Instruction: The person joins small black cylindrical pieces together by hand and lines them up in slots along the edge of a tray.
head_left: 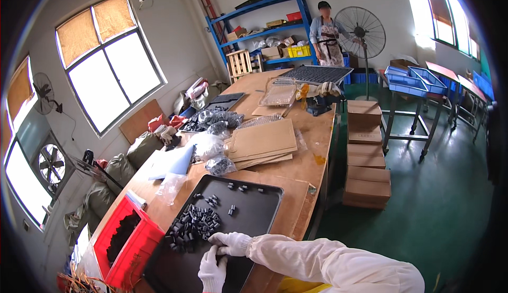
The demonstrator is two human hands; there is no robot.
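Both my hands wear white gloves and meet over a black tray (pixel 259 211). My right hand (pixel 233 244) reaches in from the right, its fingers bent and drawn together at the near edge of a pile of short black tubes (pixel 193 224). Just below it is my left hand (pixel 212 272), thumb and fingers closed and pointing up to the right fingertips. Whatever lies between the fingertips is too small to make out. Several more black tubes (pixel 232 210) are scattered apart from the pile, toward the far side of the tray.
Left of the tray stands a red bin (pixel 153 235) with dark pieces inside. Flat cardboard (pixel 270 139) and plastic bags (pixel 209 146) lie beyond it on the wooden table (pixel 312 155). Cardboard boxes (pixel 366 184) are stacked on the right. A person (pixel 326 39) stands at the back beside a fan (pixel 361 31).
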